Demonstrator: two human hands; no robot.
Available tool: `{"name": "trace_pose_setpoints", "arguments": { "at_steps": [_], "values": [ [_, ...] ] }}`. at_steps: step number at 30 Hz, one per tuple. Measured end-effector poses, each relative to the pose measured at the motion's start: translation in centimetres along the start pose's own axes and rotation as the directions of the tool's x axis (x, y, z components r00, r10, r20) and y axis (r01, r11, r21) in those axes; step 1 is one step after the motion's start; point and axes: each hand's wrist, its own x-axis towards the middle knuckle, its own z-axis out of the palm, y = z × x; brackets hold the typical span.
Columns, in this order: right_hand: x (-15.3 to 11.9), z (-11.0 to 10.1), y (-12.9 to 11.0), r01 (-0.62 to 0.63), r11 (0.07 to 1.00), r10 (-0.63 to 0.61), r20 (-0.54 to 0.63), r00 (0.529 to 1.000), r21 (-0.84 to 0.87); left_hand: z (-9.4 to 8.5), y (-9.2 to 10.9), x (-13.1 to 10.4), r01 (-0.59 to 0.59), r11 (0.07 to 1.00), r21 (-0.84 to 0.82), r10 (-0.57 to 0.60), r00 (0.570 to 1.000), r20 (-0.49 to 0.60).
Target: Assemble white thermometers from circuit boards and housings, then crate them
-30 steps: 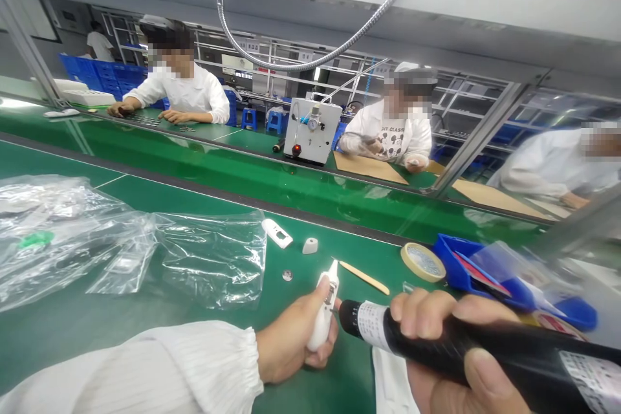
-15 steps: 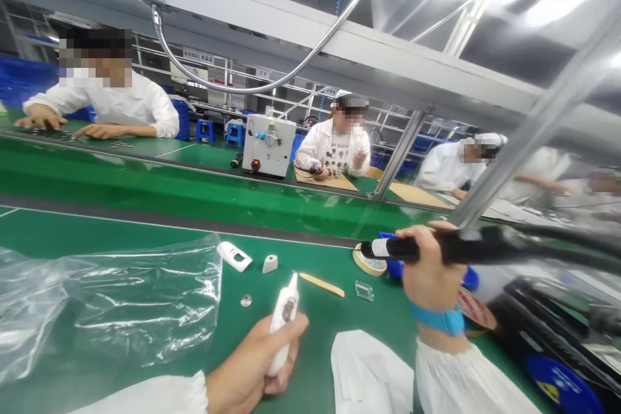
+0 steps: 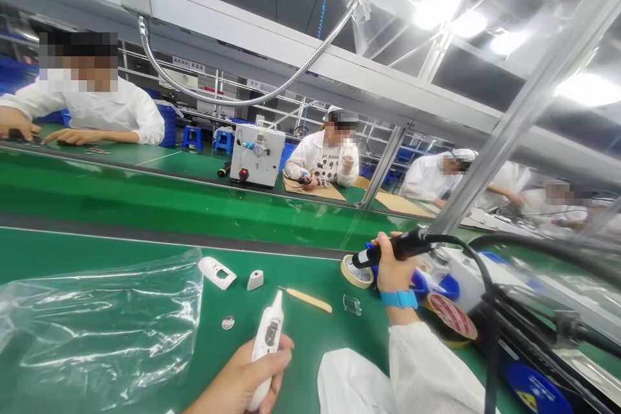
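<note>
My left hand is wrapped round a white ear thermometer, its narrow tip pointing up and away. My right hand, with a blue wrist strap, grips a black electric screwdriver with a cable, its front end over a roll of cream tape. On the green table in front of the left hand lie a white shell with a cutout, a small white cap, a coin cell, a thin tool with a cream handle and a small clear plastic piece.
A large clear plastic bag covers the left of the table. At right are a blue bin, a red-and-white tape roll and black equipment. A green conveyor runs across, with co-workers beyond it.
My right hand has lowered and moved left with the screwdriver, which is now more tilted. The thermometer stays in my left hand, slightly lower in view. The whole view has shifted a little.
</note>
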Motion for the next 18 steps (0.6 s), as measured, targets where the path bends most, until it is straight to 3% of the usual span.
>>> {"name": "trace_pose_setpoints", "arguments": {
  "at_steps": [7, 18],
  "values": [
    [0.3, 0.0, 1.6, -0.008, 0.999, 0.008, -0.006, 1.0, -0.037, -0.5, -0.3, 0.5, 0.006, 1.0, 0.016, -0.006, 1.0, 0.023],
    [0.2, 0.1, 1.3, -0.012, 1.0, 0.012, -0.024, 1.0, -0.022, -0.2, -0.1, 0.2, 0.022, 1.0, 0.008, -0.022, 1.0, -0.004]
  ]
}}
